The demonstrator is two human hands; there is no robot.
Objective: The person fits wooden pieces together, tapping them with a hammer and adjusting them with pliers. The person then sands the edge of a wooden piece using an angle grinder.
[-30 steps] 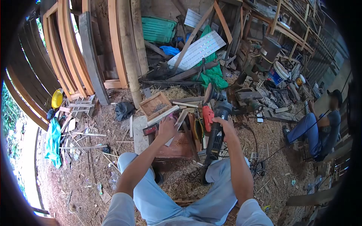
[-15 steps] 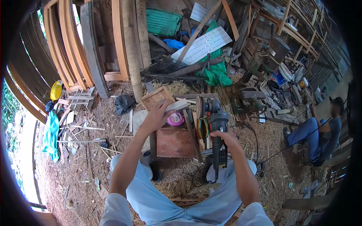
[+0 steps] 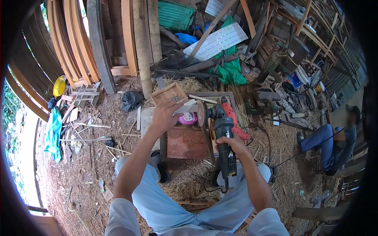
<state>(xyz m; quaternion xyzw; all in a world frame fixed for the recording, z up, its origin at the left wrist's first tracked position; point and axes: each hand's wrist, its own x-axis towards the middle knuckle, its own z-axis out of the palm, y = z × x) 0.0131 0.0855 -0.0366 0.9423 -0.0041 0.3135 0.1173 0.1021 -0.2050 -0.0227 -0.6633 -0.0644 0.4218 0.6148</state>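
Note:
My left hand [image 3: 164, 116] is closed around a pale wooden block [image 3: 186, 108], its fingers over the block's left part. My right hand [image 3: 232, 144] grips the body of a black angle grinder [image 3: 223, 128]. The grinder's round sanding disc [image 3: 202, 114] stands on edge at the block's right end; whether they touch I cannot tell. Just below the block is a pink round container [image 3: 189, 119]. A red power drill [image 3: 233, 118] lies to the right of the grinder's head. Beyond my left hand rests a shallow wooden tray [image 3: 168, 94] holding small bits.
A low workbench with a reddish-brown board [image 3: 185, 143] stands between my knees. The grinder's cord runs near my right leg. Wood scraps and shavings cover the ground [image 3: 90, 169]. A seated person [image 3: 334, 141] is at the right. Wooden frames [image 3: 71, 43] lean at the back left.
The grinder has moved slightly up and left relative to the block, bringing its disc to the block's end. The red drill, mostly hidden before, now shows. The view has shifted a little.

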